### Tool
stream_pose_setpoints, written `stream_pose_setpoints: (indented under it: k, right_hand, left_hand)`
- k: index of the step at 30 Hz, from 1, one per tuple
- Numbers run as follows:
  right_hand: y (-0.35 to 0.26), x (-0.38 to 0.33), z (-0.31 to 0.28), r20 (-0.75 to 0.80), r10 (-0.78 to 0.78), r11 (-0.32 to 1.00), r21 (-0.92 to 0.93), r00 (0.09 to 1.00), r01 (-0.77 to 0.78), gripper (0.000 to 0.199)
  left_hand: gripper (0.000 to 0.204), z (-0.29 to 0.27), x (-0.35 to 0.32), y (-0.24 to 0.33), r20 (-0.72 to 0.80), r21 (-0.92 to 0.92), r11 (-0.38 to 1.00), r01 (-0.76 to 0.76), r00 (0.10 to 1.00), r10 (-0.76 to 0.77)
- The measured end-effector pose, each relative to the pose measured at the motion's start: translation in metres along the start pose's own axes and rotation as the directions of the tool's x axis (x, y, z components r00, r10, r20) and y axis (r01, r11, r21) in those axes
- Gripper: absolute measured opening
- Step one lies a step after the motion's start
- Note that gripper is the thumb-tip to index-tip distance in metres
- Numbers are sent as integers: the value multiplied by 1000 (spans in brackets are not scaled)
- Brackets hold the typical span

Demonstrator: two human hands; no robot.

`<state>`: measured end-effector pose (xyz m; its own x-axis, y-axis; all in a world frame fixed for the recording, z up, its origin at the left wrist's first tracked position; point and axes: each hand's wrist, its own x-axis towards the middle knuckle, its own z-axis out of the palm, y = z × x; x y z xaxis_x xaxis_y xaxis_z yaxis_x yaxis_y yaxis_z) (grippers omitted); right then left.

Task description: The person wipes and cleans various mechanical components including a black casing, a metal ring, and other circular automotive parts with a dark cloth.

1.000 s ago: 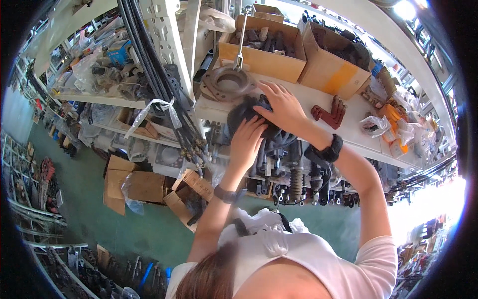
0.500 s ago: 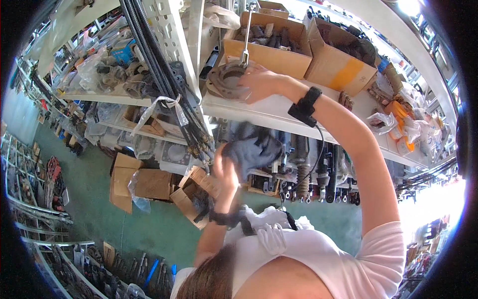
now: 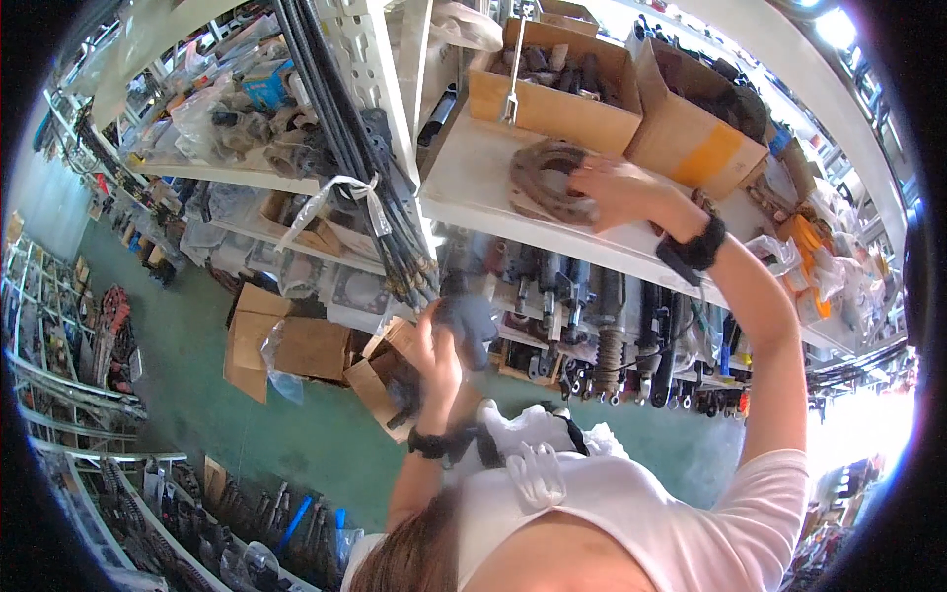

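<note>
— What sits in the boxes up on the shelf?

— Two open brown cardboard boxes stand side by side on the white shelf board (image 3: 464, 192). The nearer box (image 3: 552, 89) holds dark metal parts and a long pale tool leaning against its front. The other box (image 3: 695, 133), with a yellow patch on its side, is filled with dark parts too small to make out.

— And the hands?

— The right hand (image 3: 617, 187) is raised to the shelf, its fingers closed over the edge of a rusty brown ring-shaped metal disc (image 3: 543, 183) that lies flat on the board just in front of the nearer box. The left hand (image 3: 434, 350) is lower, below the shelf, gripping a crumpled dark grey cloth (image 3: 469, 316).

— How many wristbands?

— Two, one black band on each wrist.

— The room?

— A parts store: white metal racks, a bundle of black hoses (image 3: 345, 138) tied with white tape, shock absorbers hanging under the shelf, flattened cardboard on a green floor (image 3: 276, 434).
</note>
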<state>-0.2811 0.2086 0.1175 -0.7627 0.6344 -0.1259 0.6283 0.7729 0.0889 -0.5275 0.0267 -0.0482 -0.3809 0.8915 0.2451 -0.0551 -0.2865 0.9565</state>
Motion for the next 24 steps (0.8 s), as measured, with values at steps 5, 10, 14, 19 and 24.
stream_pose_setpoints:
  k: [5,10,14,19,24]
  right_hand:
    - [19,-65,4,113,155,984,-111,981,-143,45]
    - [29,-93,13,82,190,981,-63,978,-186,46]
    - [20,-93,14,98,228,972,-87,969,-220,51]
    - [-29,-91,-3,-217,273,959,-15,937,-283,51]
    - [-54,-59,-23,-394,274,956,208,877,-205,36]
  left_hand:
    - [27,16,20,9,-34,27,993,-118,992,119]
    - [27,45,48,27,-154,6,973,-232,961,230]
    - [27,65,82,77,-243,19,888,-460,859,450]
    - [31,105,123,97,174,159,660,-734,679,713]
    - [24,104,115,30,530,522,486,-701,713,459]
